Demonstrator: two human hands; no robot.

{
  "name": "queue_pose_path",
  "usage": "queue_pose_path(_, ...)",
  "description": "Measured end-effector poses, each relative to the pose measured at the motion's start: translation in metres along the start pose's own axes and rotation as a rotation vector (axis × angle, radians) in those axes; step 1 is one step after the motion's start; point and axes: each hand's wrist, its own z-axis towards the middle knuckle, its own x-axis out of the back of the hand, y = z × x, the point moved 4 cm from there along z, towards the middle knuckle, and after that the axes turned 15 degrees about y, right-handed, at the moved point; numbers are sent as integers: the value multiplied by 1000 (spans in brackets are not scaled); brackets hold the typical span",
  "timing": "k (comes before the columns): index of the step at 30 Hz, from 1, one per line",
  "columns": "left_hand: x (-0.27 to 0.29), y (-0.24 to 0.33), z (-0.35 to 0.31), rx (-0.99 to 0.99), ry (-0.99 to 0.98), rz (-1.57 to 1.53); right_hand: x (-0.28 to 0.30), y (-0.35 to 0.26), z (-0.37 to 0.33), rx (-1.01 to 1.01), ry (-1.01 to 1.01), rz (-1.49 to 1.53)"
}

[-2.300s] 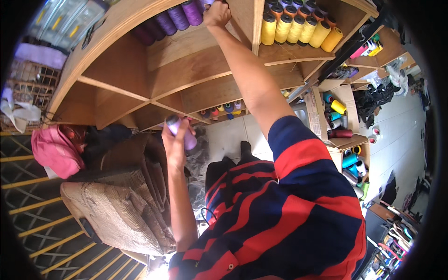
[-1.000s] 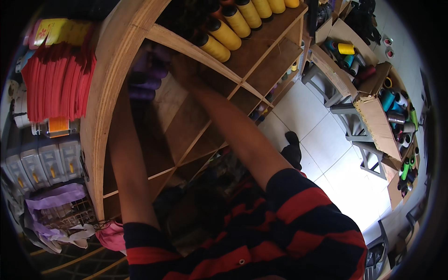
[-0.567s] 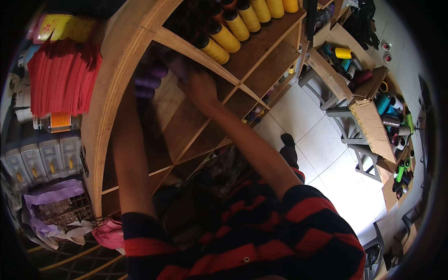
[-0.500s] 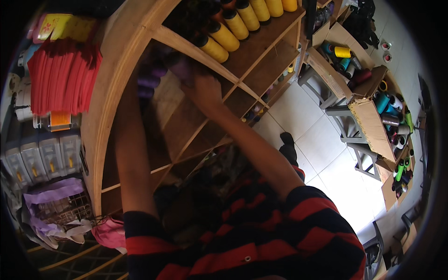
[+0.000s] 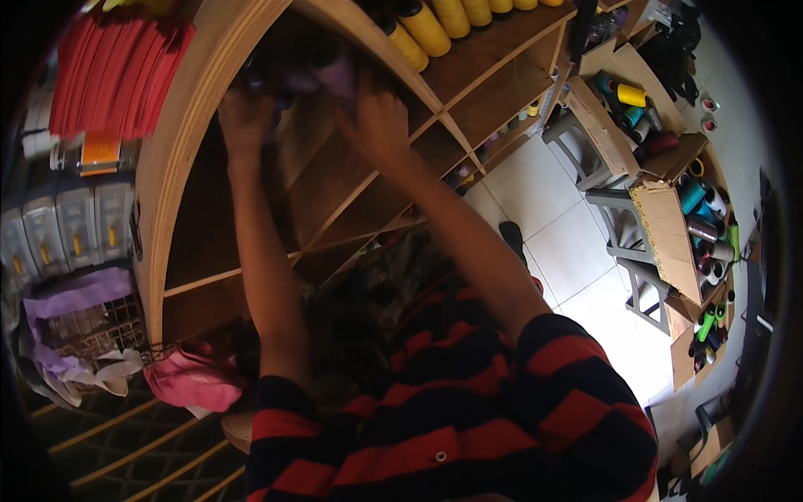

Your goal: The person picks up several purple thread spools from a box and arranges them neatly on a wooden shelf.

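Observation:
Both of my arms reach into a shadowed compartment of the wooden shelf (image 5: 351,159). A purple cone of thread (image 5: 335,74) stands at its back, with other dark purple cones (image 5: 293,81) to the left. My right hand (image 5: 378,121) is beside the nearest purple cone, its fingers stretched out and thumb apart; shadow hides whether the fingertips touch it. My left hand (image 5: 245,121) is by the compartment's left side, close to the darker cones. Its fingers are blurred and in shadow, so any hold is unclear.
Yellow thread cones (image 5: 452,18) line the compartment above right. Cardboard boxes (image 5: 665,226) of mixed thread cones rest on grey stools (image 5: 615,217) at right. Left of the shelf are red packets (image 5: 117,75), clear drawers (image 5: 79,226), a wire basket (image 5: 92,322) and pink cloth (image 5: 196,376).
My left hand, earlier hidden deep in the compartment, now shows near its left side. My right hand's fingers have straightened beside the purple cone. The view has shifted slightly.

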Motion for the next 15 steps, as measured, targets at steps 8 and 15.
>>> queue_pose_path(8, 32, -11, -49, 82, 78, 340, -104, 20, 25, 118, -284, 10)
queue_pose_path(15, 45, -11, -73, 181, 30, 272, -170, 38, 54, 349, 260, -97)
